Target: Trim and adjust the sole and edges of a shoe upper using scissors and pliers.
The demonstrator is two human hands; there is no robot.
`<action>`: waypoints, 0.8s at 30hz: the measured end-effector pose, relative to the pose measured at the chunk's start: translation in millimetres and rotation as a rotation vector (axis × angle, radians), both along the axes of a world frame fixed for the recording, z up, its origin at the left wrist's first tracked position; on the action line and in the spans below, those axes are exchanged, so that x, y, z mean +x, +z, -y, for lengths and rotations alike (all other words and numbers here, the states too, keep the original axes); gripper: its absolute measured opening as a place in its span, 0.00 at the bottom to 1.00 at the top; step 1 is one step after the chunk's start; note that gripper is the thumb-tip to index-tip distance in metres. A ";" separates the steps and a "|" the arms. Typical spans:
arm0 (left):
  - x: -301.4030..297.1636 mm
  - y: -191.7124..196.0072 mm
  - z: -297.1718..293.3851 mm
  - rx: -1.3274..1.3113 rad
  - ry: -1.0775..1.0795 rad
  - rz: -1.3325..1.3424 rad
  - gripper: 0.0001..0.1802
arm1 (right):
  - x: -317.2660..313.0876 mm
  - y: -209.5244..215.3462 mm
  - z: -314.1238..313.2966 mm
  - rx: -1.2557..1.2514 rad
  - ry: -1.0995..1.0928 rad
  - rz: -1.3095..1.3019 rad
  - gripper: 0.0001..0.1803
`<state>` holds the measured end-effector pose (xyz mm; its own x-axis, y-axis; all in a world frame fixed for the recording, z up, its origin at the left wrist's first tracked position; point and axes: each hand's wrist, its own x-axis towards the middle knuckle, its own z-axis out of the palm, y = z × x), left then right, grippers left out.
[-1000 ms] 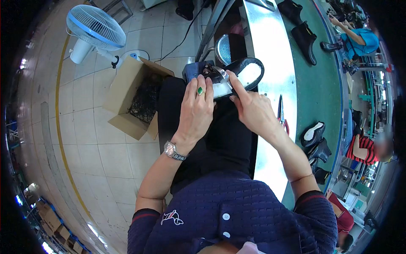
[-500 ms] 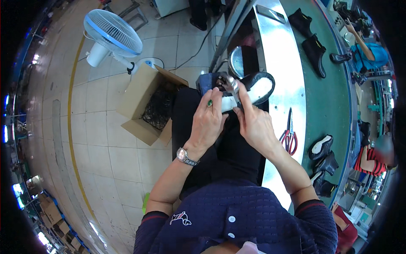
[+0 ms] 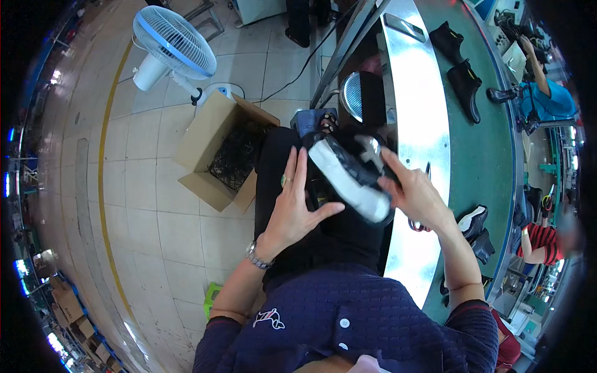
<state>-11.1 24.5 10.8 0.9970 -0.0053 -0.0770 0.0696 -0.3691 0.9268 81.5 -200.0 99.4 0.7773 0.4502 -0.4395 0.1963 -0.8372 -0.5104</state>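
Observation:
A black shoe [image 3: 345,177] lies sole-up across my lap, its white sole facing me and slanting down to the right; motion blurs it. My left hand [image 3: 292,208] is at its left side, fingers stretched out and thumb apart, with the fingertips by the shoe's upper end. Beside the shoe's right edge, my right hand [image 3: 416,193] has its fingers closed on a metal hand tool [image 3: 371,151] with a cross-like head, too blurred to name more exactly. Whether the right fingers also touch the shoe, I cannot tell. Behind the shoe stands a blue block-like stand [image 3: 306,121].
To my right runs a shiny metal bench [image 3: 416,99] bearing a phone [image 3: 404,27] and a red-handled tool, mostly hidden by my arm. Beyond it, black shoes [image 3: 465,84] lie on a green conveyor [image 3: 491,158]. A cardboard box [image 3: 202,143] and a fan [image 3: 174,43] stand left.
The shoe has swung round, its lower end now near my right hand. My left fingers have spread and moved slightly left and down; my right hand with the tool has shifted right.

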 end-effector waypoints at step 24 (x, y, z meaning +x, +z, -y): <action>-35.1 -8.5 -20.0 0.168 0.040 -0.015 0.19 | -27.2 11.6 -62.9 -0.181 0.534 -0.149 0.37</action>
<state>-46.2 44.5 2.3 0.9949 0.0483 -0.0888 0.1009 -0.5154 0.8510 54.4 -137.1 111.0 0.3869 0.6703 -0.6333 0.5524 -0.7184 -0.4229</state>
